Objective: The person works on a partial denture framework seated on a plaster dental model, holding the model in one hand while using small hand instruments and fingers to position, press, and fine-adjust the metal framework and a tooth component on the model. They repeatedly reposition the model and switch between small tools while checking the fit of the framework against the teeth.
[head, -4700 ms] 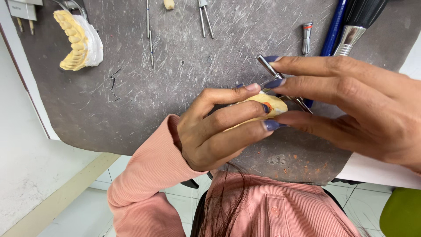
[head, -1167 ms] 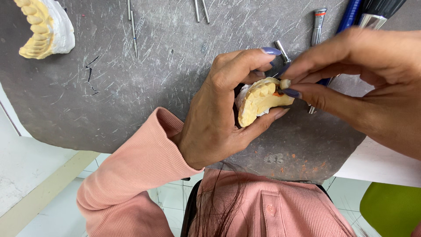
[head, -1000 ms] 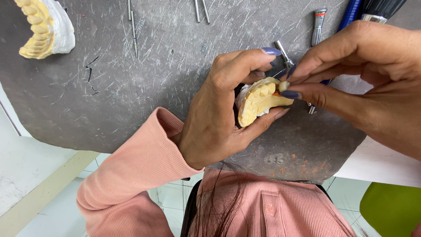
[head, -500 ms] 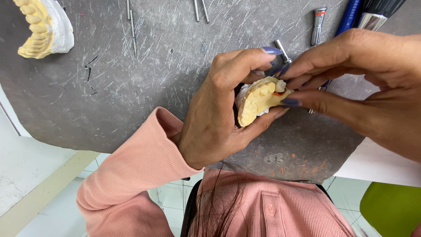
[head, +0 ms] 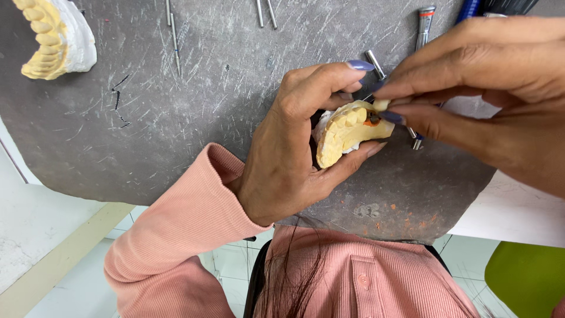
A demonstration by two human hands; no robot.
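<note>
My left hand (head: 294, 147) grips a yellow plaster dental cast (head: 344, 131) above a scratched dark grey mat (head: 176, 112). An orange-brown spot (head: 372, 119) shows at one tooth site of the cast. My right hand (head: 482, 88) comes in from the right, its thumb and forefinger pinching a small pale tooth-like piece (head: 381, 105) just above that spot. A thin metal tool (head: 376, 65) lies partly hidden beneath my right fingers.
A second yellow-and-white dental cast (head: 53, 38) sits at the mat's top left. Several thin metal instruments (head: 173, 35) and burs (head: 265, 12) lie along the top edge, with a silver-tipped tool (head: 425, 23) and blue handle (head: 468, 9). Orange crumbs (head: 406, 221) dot the mat's lower edge.
My right fingers have lifted the small piece slightly off the cast, exposing the orange-brown spot. The left hand keeps the cast in the same place.
</note>
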